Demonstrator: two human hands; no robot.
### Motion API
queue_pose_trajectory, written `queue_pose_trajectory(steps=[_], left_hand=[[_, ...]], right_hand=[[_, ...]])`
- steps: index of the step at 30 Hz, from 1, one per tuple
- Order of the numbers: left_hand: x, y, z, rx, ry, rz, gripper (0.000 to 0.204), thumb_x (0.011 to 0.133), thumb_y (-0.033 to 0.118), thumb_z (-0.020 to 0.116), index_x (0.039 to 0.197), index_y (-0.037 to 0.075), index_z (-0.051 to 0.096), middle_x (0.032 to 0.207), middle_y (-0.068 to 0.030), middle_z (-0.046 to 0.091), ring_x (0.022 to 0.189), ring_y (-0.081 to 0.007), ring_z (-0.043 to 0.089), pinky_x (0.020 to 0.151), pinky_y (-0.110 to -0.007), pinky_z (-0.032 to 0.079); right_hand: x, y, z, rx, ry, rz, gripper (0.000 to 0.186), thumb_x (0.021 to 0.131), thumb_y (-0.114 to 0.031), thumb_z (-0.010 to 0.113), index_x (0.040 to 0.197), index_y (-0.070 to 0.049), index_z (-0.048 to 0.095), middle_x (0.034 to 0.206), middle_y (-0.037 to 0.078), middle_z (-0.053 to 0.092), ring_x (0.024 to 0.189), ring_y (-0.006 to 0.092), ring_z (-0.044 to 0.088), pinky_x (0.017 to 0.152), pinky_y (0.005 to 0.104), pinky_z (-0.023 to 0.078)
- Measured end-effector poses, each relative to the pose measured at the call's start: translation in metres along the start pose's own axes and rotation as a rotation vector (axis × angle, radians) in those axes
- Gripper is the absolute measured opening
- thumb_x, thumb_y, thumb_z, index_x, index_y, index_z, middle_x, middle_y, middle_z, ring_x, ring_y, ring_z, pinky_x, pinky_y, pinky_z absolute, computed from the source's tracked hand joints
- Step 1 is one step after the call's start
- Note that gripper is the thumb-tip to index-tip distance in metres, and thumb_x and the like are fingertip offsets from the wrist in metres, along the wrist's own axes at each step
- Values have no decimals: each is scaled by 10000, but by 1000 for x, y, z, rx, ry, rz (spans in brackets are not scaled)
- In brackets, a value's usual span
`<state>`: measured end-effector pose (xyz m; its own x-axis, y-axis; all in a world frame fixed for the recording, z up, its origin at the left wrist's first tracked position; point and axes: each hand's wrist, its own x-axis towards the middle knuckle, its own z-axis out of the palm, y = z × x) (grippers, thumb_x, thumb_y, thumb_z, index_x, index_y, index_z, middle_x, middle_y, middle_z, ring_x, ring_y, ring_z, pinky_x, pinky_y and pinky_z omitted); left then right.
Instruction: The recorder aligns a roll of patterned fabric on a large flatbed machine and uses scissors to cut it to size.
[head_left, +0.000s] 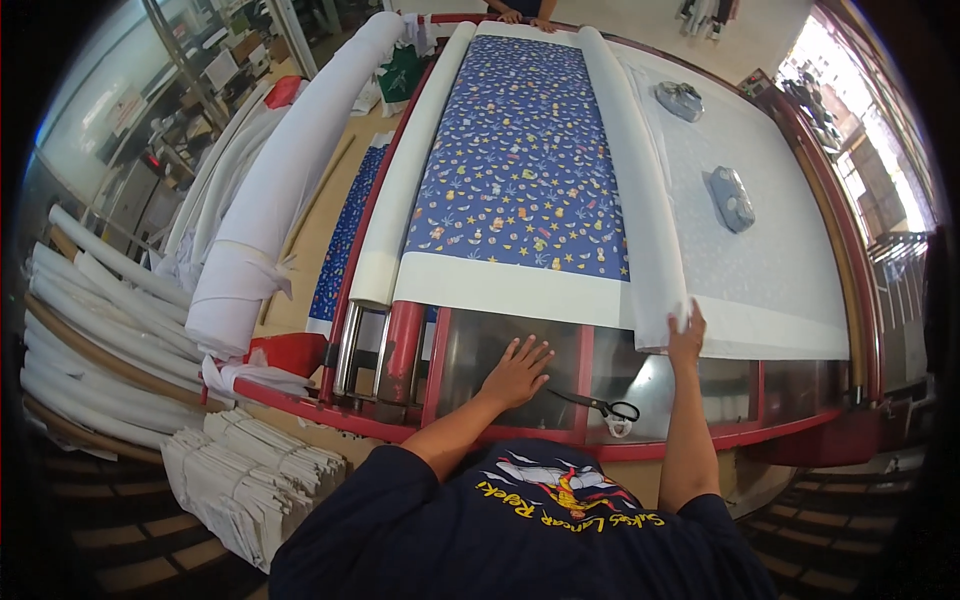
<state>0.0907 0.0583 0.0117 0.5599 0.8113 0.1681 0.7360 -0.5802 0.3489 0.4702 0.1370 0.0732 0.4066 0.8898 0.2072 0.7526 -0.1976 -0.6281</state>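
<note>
My left hand [515, 372] lies with fingers spread on the dark metal bed [463, 350] of a red-framed machine, left of black-handled scissors [612, 408]. My right hand [686, 335] touches the near end of a white sheet roll [640, 200], fingers apart. Blue printed fabric [515, 160] with small colourful motifs lies on white paper [515, 292] left of that roll. A translucent white sheet [760, 280] covers the right part, with two grey block-like objects [730, 198] on it. A second white roll [400, 200] runs along the fabric's left side.
A co-worker's hands [525, 22] rest at the far edge. A thick white fabric roll [260, 220] lies at left, beside several stacked rolls [105, 330] and bundled paper [230, 480]. Red frame rails [360, 425] edge the machine; a brown tube [830, 250] runs along the right.
</note>
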Motion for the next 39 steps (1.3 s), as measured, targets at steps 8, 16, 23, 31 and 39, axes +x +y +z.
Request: queue_pose_trajectory(steps=[8, 16, 23, 31, 39], left_hand=[[-8, -4, -1, -46, -7, -7, 540, 1034, 403, 411, 1484, 106, 428, 1557, -112, 378, 1490, -328, 237, 1214, -520, 151], [-8, -9, 2, -59, 30, -7, 537, 1029, 408, 430, 1484, 124, 430, 1551, -106, 387, 1491, -328, 238, 1213, -525, 152], [-10, -11, 7, -81, 37, -21, 542, 1018, 412, 449, 1480, 128, 442, 1548, -98, 397, 1488, -322, 249, 1218, -517, 152], [-2, -8, 3, -72, 39, 17, 543, 1022, 412, 442, 1482, 125, 437, 1550, -102, 393, 1486, -326, 254, 1217, -518, 151], [-10, -13, -1, -68, 26, 15, 542, 1022, 402, 440, 1476, 106, 441, 1552, -103, 390, 1496, -320, 228, 1213, -524, 149]], right_hand=[[17, 31, 5, 435, -185, 535, 597, 1018, -355, 536, 1460, 24, 408, 1411, 209, 527, 1267, 304, 534, 1033, 376, 427], [27, 27, 10, -142, -25, 67, 520, 1004, -290, 558, 1444, -36, 443, 1343, 223, 544, 1236, 333, 532, 1017, 430, 444], [-2, -17, 26, -524, -185, -12, 952, 877, -409, 710, 1569, -75, 148, 1531, 348, 230, 1436, 487, 235, 1180, 513, 264], [33, 54, 15, 166, 190, 417, 894, 916, -487, 644, 1563, -67, 194, 1527, 283, 332, 1361, 441, 416, 1137, 501, 346], [36, 20, 3, 55, 172, 553, 305, 924, -242, 671, 1100, 5, 707, 1140, 153, 703, 1034, 280, 673, 833, 383, 545]])
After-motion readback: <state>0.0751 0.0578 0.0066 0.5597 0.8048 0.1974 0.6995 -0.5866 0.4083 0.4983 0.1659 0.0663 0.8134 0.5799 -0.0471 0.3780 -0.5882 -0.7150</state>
